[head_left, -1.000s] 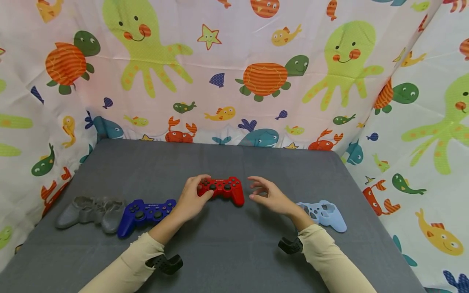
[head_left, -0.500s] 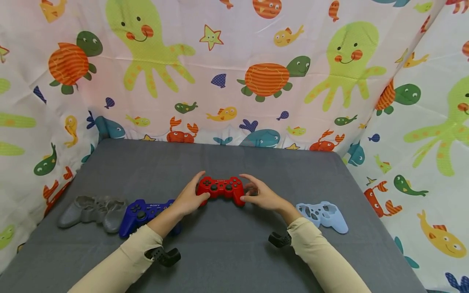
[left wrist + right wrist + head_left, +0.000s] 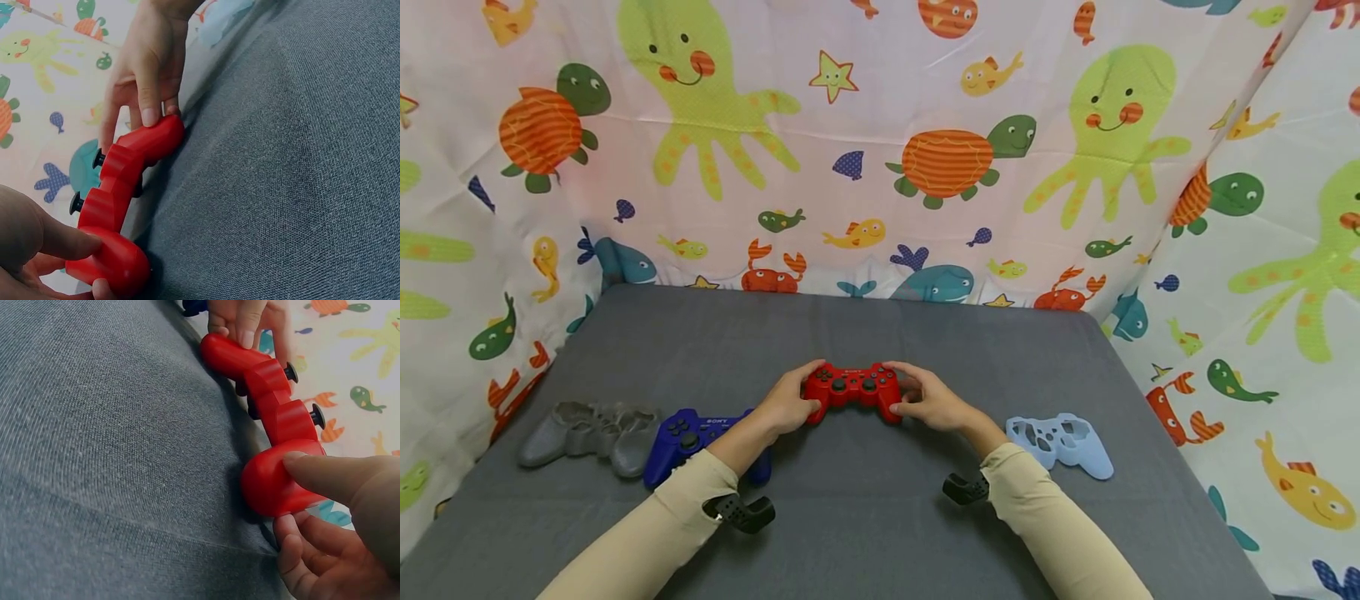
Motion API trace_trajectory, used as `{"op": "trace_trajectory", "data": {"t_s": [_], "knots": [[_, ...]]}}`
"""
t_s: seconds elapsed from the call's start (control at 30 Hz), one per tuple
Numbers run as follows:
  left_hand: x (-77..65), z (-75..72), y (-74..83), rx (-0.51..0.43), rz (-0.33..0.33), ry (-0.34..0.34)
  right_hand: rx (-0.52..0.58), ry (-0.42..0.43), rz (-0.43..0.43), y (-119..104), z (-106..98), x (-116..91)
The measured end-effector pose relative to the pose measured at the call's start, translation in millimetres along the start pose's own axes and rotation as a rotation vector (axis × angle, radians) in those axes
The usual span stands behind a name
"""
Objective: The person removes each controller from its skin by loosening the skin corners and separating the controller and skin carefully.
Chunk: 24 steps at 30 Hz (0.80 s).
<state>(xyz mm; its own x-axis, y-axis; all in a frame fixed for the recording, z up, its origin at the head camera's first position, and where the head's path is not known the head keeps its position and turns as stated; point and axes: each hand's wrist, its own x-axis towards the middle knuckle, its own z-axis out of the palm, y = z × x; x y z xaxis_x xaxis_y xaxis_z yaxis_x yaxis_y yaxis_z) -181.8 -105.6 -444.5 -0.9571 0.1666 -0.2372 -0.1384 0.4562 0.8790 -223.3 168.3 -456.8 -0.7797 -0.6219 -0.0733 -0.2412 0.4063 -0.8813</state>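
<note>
In the head view, a red game controller (image 3: 853, 385) with two black thumbsticks is near the middle of the cloth. My left hand (image 3: 785, 403) grips its left handle, and in the left wrist view the left thumb (image 3: 75, 242) lies on top with fingers beneath. The right hand (image 3: 934, 402) pinches the other handle; the right wrist view has its thumb (image 3: 319, 472) on the upper face and its fingers curled below. Whether the controller touches the cloth is hard to tell. A blue controller (image 3: 688, 437) lies left of it, partly hidden by my left forearm.
Left of the blue controller lies a grey, translucent controller cover (image 3: 591, 437). A light blue controller cover (image 3: 1062, 442) lies to the right, beside my right forearm. Grey cloth (image 3: 865, 517) covers the table, and a sea-animal curtain (image 3: 865, 125) hangs behind and at both sides.
My right hand has moved left from beside the red controller and now grips its right handle. The left hand has shifted slightly on the left handle. The controller stays nearly in place.
</note>
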Motion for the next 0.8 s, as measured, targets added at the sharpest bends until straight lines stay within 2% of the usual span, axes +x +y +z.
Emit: {"op": "trace_trajectory", "data": {"t_s": [0.33, 0.8], "knots": [[-3.8, 1.2, 3.6, -0.040, 0.030, -0.013, 0.000, 0.014, 0.008, -4.5, -8.9, -9.3], [-12.8, 13.1, 12.0, -0.073, 0.070, -0.038, -0.038, -0.004, 0.006, -6.0, -20.9, -27.6]]}}
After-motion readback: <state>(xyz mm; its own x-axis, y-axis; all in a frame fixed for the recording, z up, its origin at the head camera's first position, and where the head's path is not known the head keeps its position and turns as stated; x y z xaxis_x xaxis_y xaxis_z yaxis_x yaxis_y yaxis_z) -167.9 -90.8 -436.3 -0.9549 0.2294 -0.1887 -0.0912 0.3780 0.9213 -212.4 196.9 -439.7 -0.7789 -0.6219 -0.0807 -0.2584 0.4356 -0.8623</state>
